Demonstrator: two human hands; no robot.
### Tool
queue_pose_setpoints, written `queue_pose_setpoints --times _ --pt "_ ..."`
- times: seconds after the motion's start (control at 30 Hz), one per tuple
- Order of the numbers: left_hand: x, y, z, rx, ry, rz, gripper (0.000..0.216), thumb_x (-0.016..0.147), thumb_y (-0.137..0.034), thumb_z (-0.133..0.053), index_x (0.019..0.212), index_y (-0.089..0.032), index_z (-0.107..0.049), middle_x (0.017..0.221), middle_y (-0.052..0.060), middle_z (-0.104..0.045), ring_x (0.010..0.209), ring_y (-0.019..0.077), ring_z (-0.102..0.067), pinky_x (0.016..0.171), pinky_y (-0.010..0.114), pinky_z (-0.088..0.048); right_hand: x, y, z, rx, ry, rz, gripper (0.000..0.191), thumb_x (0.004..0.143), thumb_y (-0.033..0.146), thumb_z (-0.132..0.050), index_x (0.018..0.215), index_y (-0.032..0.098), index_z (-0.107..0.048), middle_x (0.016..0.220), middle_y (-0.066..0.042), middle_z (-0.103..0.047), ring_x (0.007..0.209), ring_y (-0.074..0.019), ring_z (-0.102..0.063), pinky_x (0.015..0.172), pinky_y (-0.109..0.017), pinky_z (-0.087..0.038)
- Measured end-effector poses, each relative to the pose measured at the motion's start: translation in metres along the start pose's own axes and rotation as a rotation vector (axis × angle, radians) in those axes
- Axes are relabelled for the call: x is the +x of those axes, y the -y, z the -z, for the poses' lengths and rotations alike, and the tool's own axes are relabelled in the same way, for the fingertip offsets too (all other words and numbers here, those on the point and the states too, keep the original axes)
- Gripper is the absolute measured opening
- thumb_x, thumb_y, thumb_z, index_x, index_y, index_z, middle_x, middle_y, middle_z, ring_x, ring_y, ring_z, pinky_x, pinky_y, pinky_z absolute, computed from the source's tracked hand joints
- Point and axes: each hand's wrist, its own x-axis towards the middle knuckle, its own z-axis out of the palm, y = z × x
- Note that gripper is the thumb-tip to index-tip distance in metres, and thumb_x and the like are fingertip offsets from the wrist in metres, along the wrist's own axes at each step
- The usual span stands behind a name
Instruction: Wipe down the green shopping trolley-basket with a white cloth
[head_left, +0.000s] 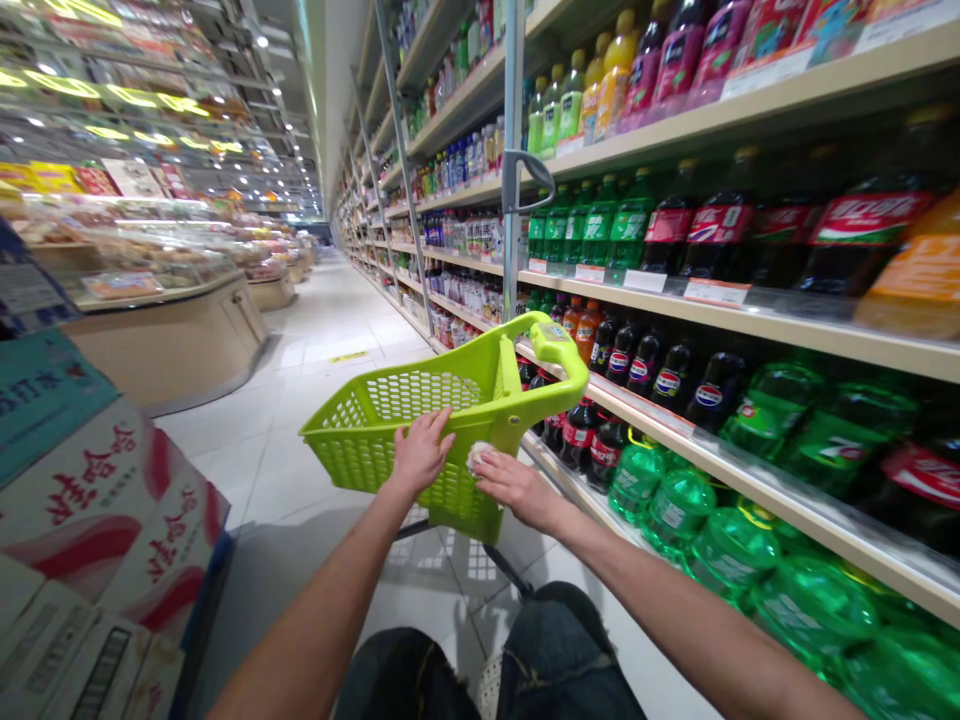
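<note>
A lime-green plastic shopping cart (450, 492) stands sideways before my knees, its perforated basket pointing left and its handle at the upper right. My left hand (421, 452) grips the near rim of the basket, fingers bent over the edge. Against the basket's near side wall, my right hand (517, 488) presses a small crumpled white wipe (478, 457) under its fingertips. Whether the wipe is paper or cloth I cannot tell. The palm sides of both hands are hidden.
Shelves (750, 315) of bottled drinks run along the right, with large green soda bottles (727, 550) low down beside my right arm. Stacked cartons (112, 480) stand close on the left. A tiled aisle (322, 310) leads ahead past a curved display counter (172, 345).
</note>
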Motion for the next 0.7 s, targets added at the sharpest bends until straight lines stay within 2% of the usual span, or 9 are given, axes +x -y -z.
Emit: queue_pose_setpoints --times 0.1,0.2,0.3,0.37,0.43,0.5,0.63,0.7 --pt "0.006 0.009 0.001 0.015 0.006 0.052 0.036 0.087 -0.037 -0.030 0.116 -0.024 -0.047 0.119 0.006 -0.055 0.111 0.0206 -0.045 0.097 0.044 -0.026 0.005 -0.008 0.032 -0.005 -0.112 -0.155 0.029 0.087 0.013 -0.038 0.105 0.021 -0.060 0.117 -0.007 -0.057 0.123 -0.0170 -0.037 0.099 -0.043 -0.037" --pt "0.013 0.014 0.003 0.052 0.044 0.017 0.034 0.087 -0.039 -0.031 0.099 -0.020 -0.056 0.103 0.006 -0.062 0.100 0.0191 -0.051 0.090 0.033 -0.033 0.012 -0.021 0.053 -0.060 -0.244 -0.288 0.032 0.085 0.011 -0.041 0.110 0.022 -0.057 0.121 -0.008 -0.053 0.125 -0.0194 -0.033 0.102 -0.049 -0.031" --pt "0.016 0.013 0.008 0.096 0.080 -0.037 0.032 0.087 -0.040 -0.033 0.089 -0.020 -0.058 0.095 0.005 -0.063 0.094 0.0182 -0.053 0.076 0.025 -0.038 0.001 -0.016 0.036 -0.024 -0.167 -0.224 0.030 0.085 0.011 -0.042 0.106 0.023 -0.059 0.115 -0.006 -0.059 0.122 -0.0170 -0.039 0.101 -0.045 -0.035" --pt "0.015 0.009 0.011 0.136 0.090 -0.030 0.032 0.086 -0.042 -0.033 0.086 -0.022 -0.058 0.094 0.004 -0.063 0.092 0.0180 -0.053 0.070 0.024 -0.038 -0.012 -0.003 0.018 0.036 -0.054 -0.142 0.028 0.086 0.012 -0.041 0.103 0.023 -0.061 0.110 -0.004 -0.062 0.119 -0.0146 -0.042 0.098 -0.040 -0.039" --pt "0.013 0.005 0.013 0.169 0.096 -0.019 0.032 0.086 -0.043 -0.033 0.084 -0.023 -0.057 0.093 0.003 -0.063 0.090 0.0176 -0.054 0.066 0.023 -0.038 -0.022 0.006 0.011 0.065 -0.002 -0.097 0.027 0.087 0.013 -0.040 0.102 0.023 -0.061 0.110 -0.004 -0.062 0.118 -0.0143 -0.044 0.096 -0.038 -0.042" --pt "0.011 0.001 0.013 0.189 0.093 -0.016 0.033 0.086 -0.045 -0.033 0.084 -0.023 -0.057 0.092 0.003 -0.063 0.089 0.0175 -0.054 0.064 0.023 -0.038 -0.023 0.005 0.025 0.036 -0.058 -0.141 0.029 0.086 0.012 -0.040 0.104 0.023 -0.059 0.114 -0.005 -0.060 0.120 -0.0163 -0.041 0.096 -0.041 -0.041" --pt "0.010 -0.005 0.010 0.209 0.091 -0.003 0.034 0.086 -0.045 -0.031 0.086 -0.022 -0.056 0.091 0.004 -0.062 0.088 0.0183 -0.055 0.062 0.023 -0.038 -0.008 -0.029 0.081 -0.129 -0.341 -0.393 0.036 0.083 0.012 -0.040 0.115 0.023 -0.054 0.126 -0.006 -0.049 0.126 -0.0221 -0.033 0.101 -0.052 -0.031" --pt "0.010 -0.009 0.010 0.212 0.088 0.004 0.034 0.086 -0.044 -0.031 0.086 -0.022 -0.057 0.090 0.005 -0.062 0.088 0.0188 -0.055 0.062 0.023 -0.038 -0.003 -0.042 0.092 -0.169 -0.392 -0.460 0.037 0.083 0.013 -0.039 0.115 0.023 -0.054 0.128 -0.006 -0.048 0.127 -0.0226 -0.031 0.102 -0.053 -0.028"
